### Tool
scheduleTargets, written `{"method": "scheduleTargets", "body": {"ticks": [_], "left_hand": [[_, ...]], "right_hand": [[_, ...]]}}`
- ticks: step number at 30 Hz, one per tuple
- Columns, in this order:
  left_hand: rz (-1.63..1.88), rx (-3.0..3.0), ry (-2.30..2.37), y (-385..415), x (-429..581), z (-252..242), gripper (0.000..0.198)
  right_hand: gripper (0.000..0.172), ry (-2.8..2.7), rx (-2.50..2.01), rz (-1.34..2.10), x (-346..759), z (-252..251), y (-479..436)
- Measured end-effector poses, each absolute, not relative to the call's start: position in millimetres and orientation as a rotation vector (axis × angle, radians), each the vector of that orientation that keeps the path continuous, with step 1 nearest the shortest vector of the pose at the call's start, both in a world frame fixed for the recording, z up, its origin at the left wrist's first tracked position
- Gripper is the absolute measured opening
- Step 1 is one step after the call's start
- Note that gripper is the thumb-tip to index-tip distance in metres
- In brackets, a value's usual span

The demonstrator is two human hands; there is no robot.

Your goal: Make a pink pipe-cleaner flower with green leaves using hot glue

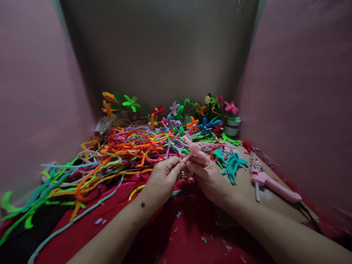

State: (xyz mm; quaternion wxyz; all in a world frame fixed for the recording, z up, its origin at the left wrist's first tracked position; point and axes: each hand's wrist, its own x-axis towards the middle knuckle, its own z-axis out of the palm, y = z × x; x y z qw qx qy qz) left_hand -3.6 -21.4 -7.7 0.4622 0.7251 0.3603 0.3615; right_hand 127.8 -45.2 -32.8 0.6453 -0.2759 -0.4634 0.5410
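Observation:
My left hand (162, 175) and my right hand (208, 175) meet at the middle of the view, both pinched on a pink pipe cleaner piece (194, 149) bent into a looped shape. The fingers of each hand are closed round its lower end. Just behind the hands lies a big tangle of loose pipe cleaners (121, 150) in orange, green, purple and teal. A teal pipe cleaner flower (232, 164) lies right of my right hand.
A pink glue gun (271, 182) lies at the right on a brown board, its cord trailing right. Finished pipe cleaner flowers (176, 110) stand along the back wall, some in a small white pot (232, 126). Red cloth (176, 227) with scraps covers the front.

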Motion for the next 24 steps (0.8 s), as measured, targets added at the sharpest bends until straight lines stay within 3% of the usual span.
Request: {"method": "scheduleTargets", "body": {"ticks": [12,16,24], "left_hand": [[0.618,1.184,0.619,-18.1,-9.2,-6.0,0.022],[0.578,1.107,0.595,-15.7,-11.7,-7.4,0.021],[0.513,1.062,0.537,-14.3,-17.3,-3.7,0.019]], "right_hand": [[0.023,-1.045,-0.616,1.221,126.8,-28.4,-46.2],[0.008,-1.099,-0.648,1.225,127.7,-25.5,-47.8],[0.006,-1.1,-0.633,1.273,129.4,-29.5,-46.4]]}}
